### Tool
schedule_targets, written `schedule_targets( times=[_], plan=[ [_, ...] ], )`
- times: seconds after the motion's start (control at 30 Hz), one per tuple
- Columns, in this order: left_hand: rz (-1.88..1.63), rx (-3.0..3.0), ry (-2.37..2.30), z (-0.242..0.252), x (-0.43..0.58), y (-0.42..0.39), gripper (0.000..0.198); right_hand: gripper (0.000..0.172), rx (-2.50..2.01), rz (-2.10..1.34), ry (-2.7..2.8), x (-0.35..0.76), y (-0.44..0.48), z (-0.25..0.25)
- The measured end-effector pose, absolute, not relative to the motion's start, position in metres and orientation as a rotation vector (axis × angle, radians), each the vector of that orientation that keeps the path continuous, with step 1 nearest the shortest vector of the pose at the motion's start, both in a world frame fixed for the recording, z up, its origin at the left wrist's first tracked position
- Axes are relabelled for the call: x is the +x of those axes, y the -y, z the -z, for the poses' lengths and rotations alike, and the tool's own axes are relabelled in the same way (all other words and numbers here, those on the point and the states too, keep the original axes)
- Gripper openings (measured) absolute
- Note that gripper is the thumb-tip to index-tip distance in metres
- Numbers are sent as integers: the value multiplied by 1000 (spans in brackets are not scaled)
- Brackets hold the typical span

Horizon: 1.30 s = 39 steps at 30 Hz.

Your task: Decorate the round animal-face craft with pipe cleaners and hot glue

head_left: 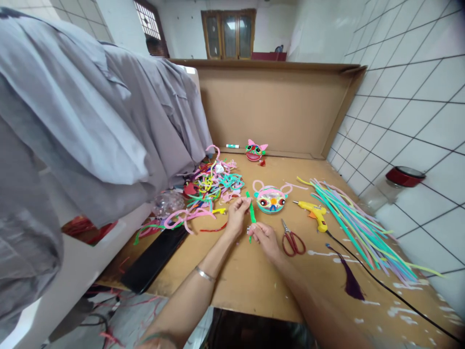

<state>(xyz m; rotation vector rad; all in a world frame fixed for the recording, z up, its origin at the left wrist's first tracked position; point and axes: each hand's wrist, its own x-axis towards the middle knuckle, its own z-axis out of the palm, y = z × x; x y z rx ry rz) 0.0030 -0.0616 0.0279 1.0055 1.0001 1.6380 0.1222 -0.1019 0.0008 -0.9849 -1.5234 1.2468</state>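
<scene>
- Green fuzzy strip [253,213]: held near-upright above the brown tabletop [250,283], just left of the nearer animal-face piece [271,201].
- Left hand [238,213]: thumb and fingertips closed in a pinch on the strip's upper part; a short end shows above the grip.
- Right hand [264,236]: thumb and forefinger pinched together on the lower part; a short end shows below. Exact finger contact here is too small to make out.
- Nearer animal-face piece: rests on the tabletop, pink loops at both upper sides, round red-and-black eyes, orange nose.
- Farther animal-face piece [254,151]: pink pointed ears, near the cardboard panel [272,106].
- Right side: red-handled scissors [290,241], blades slightly parted, near the right hand; beyond them, yellow glue gun [313,212], nozzle pointing left; then a bundle of pastel stems [358,228]. Purple tassel [350,280] lies nearer the wearer.
- Left side: tangled multicoloured pile [214,182]; black flat object [156,261] nearer the table edge.
</scene>
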Motion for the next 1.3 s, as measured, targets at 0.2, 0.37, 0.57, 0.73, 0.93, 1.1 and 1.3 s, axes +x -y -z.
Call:
schedule_targets(
  times=[0.2, 0.37, 0.57, 0.73, 0.93, 1.1, 1.3],
  plan=[
    [-1660, 1017, -1015, -29, 3, 62, 38, 44, -995, -1284, 1513, 121, 101, 3],
    [-1714, 975, -1034, -31, -2, 60, 36, 43, -978, -1272, 1554, 123, 103, -1],
    [-1694, 807, -955, -33, -5, 57, 32, 39, -1001, -1190, 1620, 123, 103, -6],
    [-1533, 834, -857, -38, -2, 60, 42, 34, -1131, -926, 1662, 122, 108, -2],
    [-1454, 1006, -902, -31, 4, 65, 48, 33, -1167, -609, 1771, 129, 106, 3],
    [-1366, 1186, -1016, -32, 11, 74, 40, 31, -1243, -262, 1875, 132, 103, 7],
    [-1283, 1339, -1137, -30, 11, 74, 38, 26, -1233, 35, 1968, 132, 103, 4]
  ],
)
